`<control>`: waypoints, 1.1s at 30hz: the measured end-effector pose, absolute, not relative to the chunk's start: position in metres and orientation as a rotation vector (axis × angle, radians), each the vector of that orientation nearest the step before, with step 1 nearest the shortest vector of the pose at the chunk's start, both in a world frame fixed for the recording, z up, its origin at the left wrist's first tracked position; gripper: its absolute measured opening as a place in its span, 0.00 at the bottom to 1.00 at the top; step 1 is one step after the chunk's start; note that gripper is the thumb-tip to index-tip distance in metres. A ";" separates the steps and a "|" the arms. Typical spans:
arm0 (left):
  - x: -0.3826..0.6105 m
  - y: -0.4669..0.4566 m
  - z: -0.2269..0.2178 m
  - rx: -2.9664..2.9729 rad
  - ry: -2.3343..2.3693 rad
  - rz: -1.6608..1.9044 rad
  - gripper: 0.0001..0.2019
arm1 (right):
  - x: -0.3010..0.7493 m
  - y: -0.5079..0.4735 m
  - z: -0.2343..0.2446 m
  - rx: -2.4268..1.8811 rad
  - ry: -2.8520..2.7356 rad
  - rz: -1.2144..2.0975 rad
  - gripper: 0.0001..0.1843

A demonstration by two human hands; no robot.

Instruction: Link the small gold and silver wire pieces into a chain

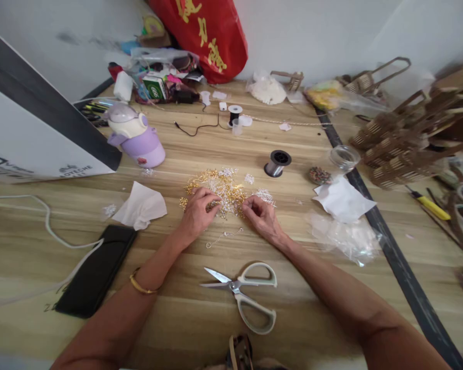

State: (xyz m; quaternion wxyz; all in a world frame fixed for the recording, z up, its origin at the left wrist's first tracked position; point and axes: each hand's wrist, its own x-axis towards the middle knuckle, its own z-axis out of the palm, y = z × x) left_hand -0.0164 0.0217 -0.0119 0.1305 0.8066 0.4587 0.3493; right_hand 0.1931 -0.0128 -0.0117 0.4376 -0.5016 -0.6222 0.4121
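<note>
A pile of small gold and silver beads and charms (224, 186) lies on the wooden table (200, 149). My left hand (197, 209) rests at the pile's near left edge, fingers curled in a pinch over some gold pieces. My right hand (261, 216) sits at the near right edge, fingers closed together on something too small to make out. A thin silver chain (221, 237) lies on the table between my wrists. A gold bangle (142, 285) circles my left forearm.
Grey-handled scissors (244, 293) lie open near me. A black phone case (96, 270) and crumpled tissue (141, 206) are at left, a purple bottle (137, 136) behind. A wire spool (278, 163), bead dish (320, 175), white paper (342, 200) and wooden baskets (401, 144) stand at right.
</note>
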 end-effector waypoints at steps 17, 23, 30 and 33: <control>-0.013 0.018 -0.010 2.403 1.175 0.929 0.04 | 0.193 -0.011 -0.012 -1.243 -1.510 1.083 0.10; -0.013 0.018 -0.010 2.271 1.161 0.989 0.05 | 0.194 -0.011 -0.012 -1.249 -1.534 1.069 0.10; -0.016 0.022 -0.011 2.188 1.208 1.053 0.05 | 0.193 -0.011 -0.011 -1.261 -1.527 1.071 0.11; -0.018 0.023 -0.011 2.137 1.232 1.064 0.05 | 0.193 -0.011 -0.011 -1.262 -1.536 1.061 0.11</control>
